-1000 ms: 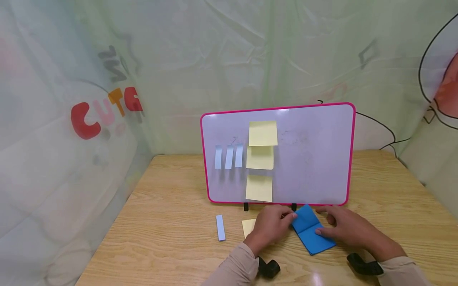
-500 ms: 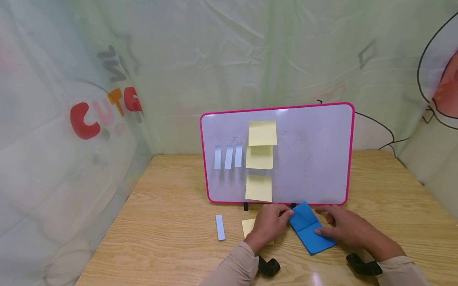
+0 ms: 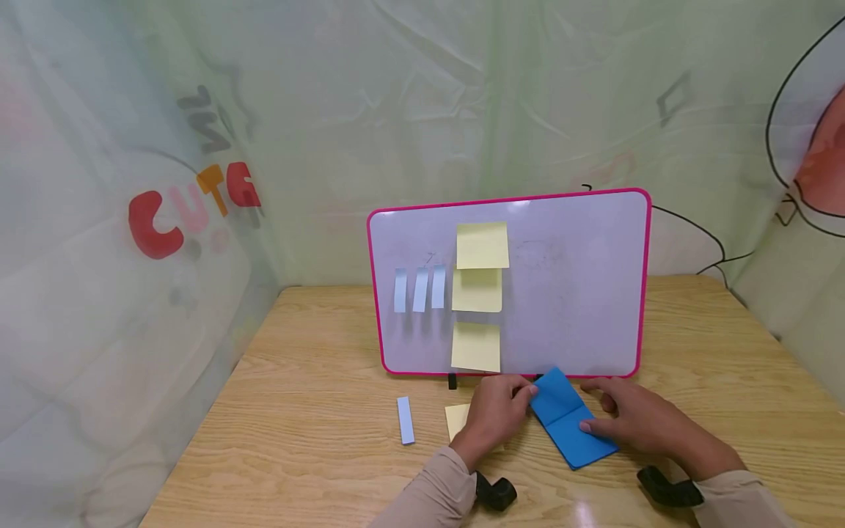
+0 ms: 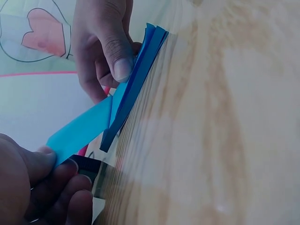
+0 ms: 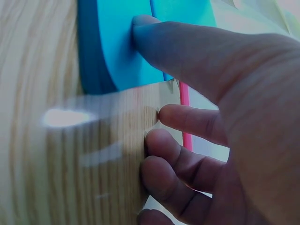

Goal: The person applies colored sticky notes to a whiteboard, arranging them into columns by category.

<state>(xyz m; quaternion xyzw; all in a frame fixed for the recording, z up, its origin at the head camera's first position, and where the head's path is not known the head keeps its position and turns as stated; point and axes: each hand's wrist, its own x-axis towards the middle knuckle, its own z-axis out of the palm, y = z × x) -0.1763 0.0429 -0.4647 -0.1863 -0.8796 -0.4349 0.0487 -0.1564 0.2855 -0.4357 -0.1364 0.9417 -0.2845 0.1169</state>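
Observation:
A pad of blue sticky notes [image 3: 581,442] lies on the table in front of the whiteboard. My left hand [image 3: 496,411] pinches the far edge of its top sheet [image 4: 79,129] between thumb and index finger. That sheet is raised at an angle from the stack, with a crease across it in the left wrist view. The thumb of my right hand [image 3: 650,419] presses on the near part of the pad, while its other fingers stay beside the pad, as the right wrist view shows. Part of a yellow sticky note [image 3: 457,419] is hidden under my left wrist.
The pink-framed whiteboard [image 3: 571,293] stands behind, on black feet [image 3: 452,381]. Three light-blue strips [image 3: 420,290] and three yellow notes [image 3: 477,347] are stuck to it. Another light-blue strip [image 3: 405,420] lies on the wooden table [image 3: 290,411] at the left.
My left hand has moved slightly left, drawing the raised blue sheet with it and lifting it further from the pad. My right hand has stayed on the pad.

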